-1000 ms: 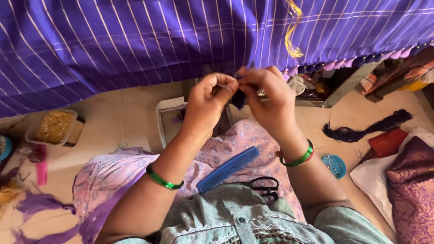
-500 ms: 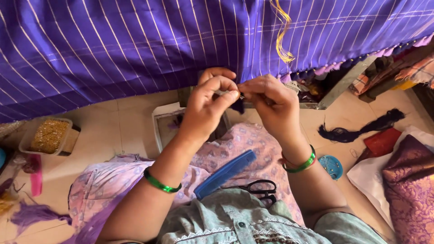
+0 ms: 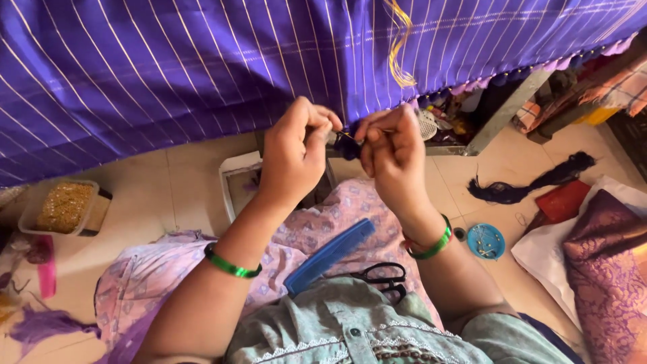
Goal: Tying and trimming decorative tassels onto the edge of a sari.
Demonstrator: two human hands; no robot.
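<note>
both hands pinched at the hem of the purple cloth

head view: your left hand (image 3: 296,152) and right hand (image 3: 391,152) meet just under the lower edge of the purple cloth with thin gold stripes (image 3: 202,67), which hangs across the top of the view. both hands have fingertips closed tight on a small dark purple tassel of thread (image 3: 348,144) at that hem, held between them; the fine thread itself is too small to make out clearly. each wrist wears a green bangle: the left bangle (image 3: 231,264) and the right bangle (image 3: 431,246). on your lap, over the pink printed fabric (image 3: 337,216), lies a blue plastic comb (image 3: 329,256), with black-handled scissors (image 3: 384,275) just beside it. on the tiled floor, to your right, sit a small round blue tin (image 3: 485,240) and a dark purple hank of thread (image 3: 532,183); to your left, a clear tub of gold beads (image 3: 65,207) and a pink comb (image 3: 46,266)
</note>
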